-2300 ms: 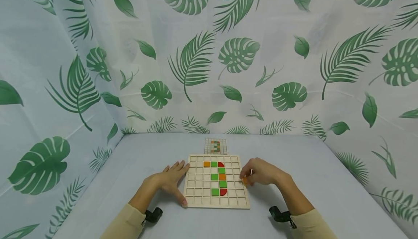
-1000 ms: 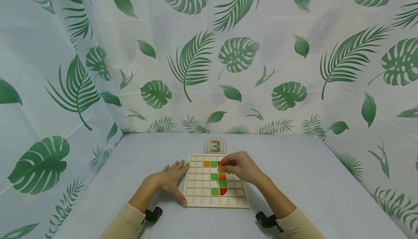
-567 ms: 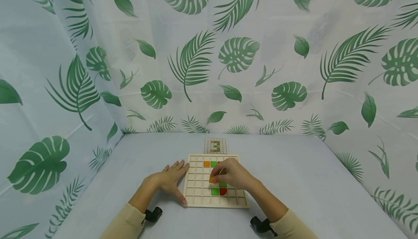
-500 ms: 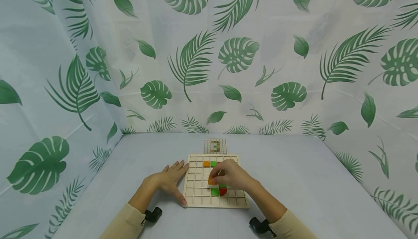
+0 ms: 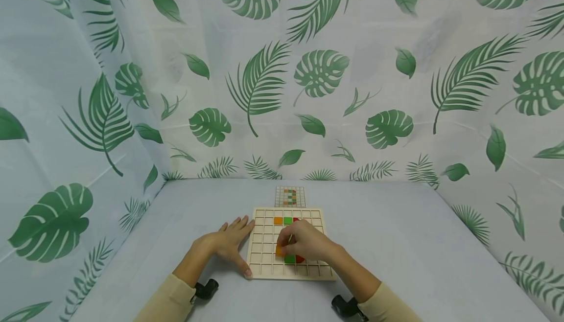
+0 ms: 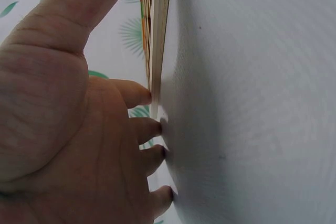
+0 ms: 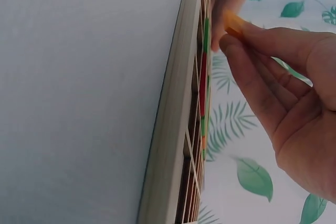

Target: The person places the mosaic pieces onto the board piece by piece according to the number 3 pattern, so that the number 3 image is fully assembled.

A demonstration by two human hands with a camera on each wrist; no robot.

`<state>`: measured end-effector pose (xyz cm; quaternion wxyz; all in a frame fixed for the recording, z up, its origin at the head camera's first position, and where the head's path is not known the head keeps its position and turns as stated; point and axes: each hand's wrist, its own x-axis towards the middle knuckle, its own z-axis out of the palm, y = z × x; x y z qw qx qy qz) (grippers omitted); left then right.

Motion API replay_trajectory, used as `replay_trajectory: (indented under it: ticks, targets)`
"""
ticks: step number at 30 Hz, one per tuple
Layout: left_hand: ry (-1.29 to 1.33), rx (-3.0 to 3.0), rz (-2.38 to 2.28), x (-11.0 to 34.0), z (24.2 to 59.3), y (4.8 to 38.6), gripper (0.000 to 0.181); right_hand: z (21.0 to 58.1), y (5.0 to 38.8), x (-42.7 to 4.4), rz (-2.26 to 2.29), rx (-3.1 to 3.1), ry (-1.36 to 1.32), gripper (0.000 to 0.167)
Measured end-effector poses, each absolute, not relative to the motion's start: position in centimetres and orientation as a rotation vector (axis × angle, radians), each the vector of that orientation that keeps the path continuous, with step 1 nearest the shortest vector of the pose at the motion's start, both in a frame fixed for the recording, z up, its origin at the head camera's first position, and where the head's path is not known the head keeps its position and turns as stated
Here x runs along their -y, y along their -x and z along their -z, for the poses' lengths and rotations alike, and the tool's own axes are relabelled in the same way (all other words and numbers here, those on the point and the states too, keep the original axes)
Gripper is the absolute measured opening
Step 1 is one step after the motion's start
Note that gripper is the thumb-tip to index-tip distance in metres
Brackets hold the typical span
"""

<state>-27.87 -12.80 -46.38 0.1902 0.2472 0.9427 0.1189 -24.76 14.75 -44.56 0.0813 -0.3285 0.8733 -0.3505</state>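
A wooden grid board (image 5: 264,270) lies on the table with green, orange and red tiles set in its cells. My right hand (image 5: 308,241) is over the middle of the board and pinches an orange tile (image 5: 279,251) between thumb and fingers; the right wrist view shows this orange tile (image 7: 233,23) above the board surface. Under and behind that hand some tiles are hidden. My left hand (image 5: 229,243) rests along the board's left edge with fingers spread, thumb at the near corner. In the left wrist view, its fingertips (image 6: 144,97) touch the board's side and the table.
A small pattern card (image 5: 290,197) with a matching coloured grid lies just behind the board. A pale cloth covers the table (image 5: 396,224), and a leaf-printed curtain (image 5: 264,92) hangs at the back and sides. Each wrist carries a black camera mount (image 5: 207,289).
My right hand has picked the orange tile up from beside the board's right edge and carried it left across the board, then toward its near side. The left hand has stayed in place.
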Motion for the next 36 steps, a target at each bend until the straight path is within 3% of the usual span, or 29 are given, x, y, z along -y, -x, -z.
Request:
replay_trajectory:
  ticks: [28,36]
  targets:
    - [-0.698,-2.645,-0.331,12.9,46.52,27.8,0.143,45.31,24.49,-14.03,0.955,-2.628,1.011,0.007]
    - [-0.7,-2.652,-0.324,12.78,46.56,27.75,0.142,45.42,24.37,-14.14,0.924,-2.638,0.998,0.013]
